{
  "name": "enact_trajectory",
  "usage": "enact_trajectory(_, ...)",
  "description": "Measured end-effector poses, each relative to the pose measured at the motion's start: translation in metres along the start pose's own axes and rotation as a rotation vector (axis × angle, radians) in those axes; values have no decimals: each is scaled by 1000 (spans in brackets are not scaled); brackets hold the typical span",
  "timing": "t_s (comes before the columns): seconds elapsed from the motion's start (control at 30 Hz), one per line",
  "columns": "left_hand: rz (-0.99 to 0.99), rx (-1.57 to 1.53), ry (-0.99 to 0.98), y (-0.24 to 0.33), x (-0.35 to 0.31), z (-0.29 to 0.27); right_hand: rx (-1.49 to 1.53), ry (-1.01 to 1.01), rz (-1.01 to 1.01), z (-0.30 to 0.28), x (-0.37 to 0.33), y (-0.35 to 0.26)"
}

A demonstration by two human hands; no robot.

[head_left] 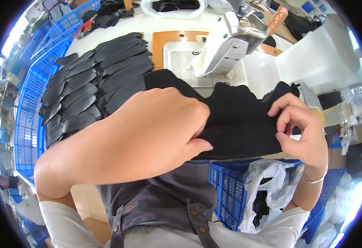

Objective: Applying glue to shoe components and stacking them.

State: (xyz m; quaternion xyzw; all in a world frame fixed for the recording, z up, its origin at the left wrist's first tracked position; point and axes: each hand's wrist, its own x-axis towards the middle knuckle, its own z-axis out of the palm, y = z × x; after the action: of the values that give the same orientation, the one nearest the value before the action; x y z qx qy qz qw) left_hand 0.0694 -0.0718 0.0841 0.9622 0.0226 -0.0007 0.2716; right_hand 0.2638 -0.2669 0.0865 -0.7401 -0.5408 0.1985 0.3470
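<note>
A wide black fabric piece (240, 138) with a wavy upper edge stretches between my two hands at the near side of the worktable. My left hand (168, 118) reaches across from the left, its fingers curled over the piece's left part and the thumb pointing right. Most of those fingertips are hidden behind the hand. At the right end, my right hand (300, 128) has bent fingers and thumb closed on the edge of the same piece. Just beyond the fabric stands a white machine head (226, 47), like a sewing machine's, over a metal bed plate (176, 51).
Overlapping black cut pieces (81, 84) cover the table's left side. A blue crate (30, 124) stands beyond them. Below the table's near edge are another blue crate (228, 190) and a plastic bag (267, 177) holding black pieces. A white ring-shaped bag edge (174, 14) lies behind.
</note>
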Motion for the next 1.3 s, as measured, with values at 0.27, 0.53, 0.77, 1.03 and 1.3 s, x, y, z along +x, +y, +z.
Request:
enact_trajectory(0.27, -50, 97, 60, 11, -4, 1, 19, -43, 13, -5, -1, 5)
enact_trajectory(0.53, 135, 315, 287, 22, -8, 18, 63, -96, -44, -8, 3, 10)
enact_trajectory(0.77, 359, 390, 35, 16, 0, 38, 91, -126, 32, -15, 2, 13)
enact_trajectory(1.03, 350, 412, 10, 13, 0, 42, 91, -175, 65, -15, 4, 5)
enact_trajectory(1.3, 341, 445, 7, 15, 0, 42, 92, -133, 7, -13, 2, 12)
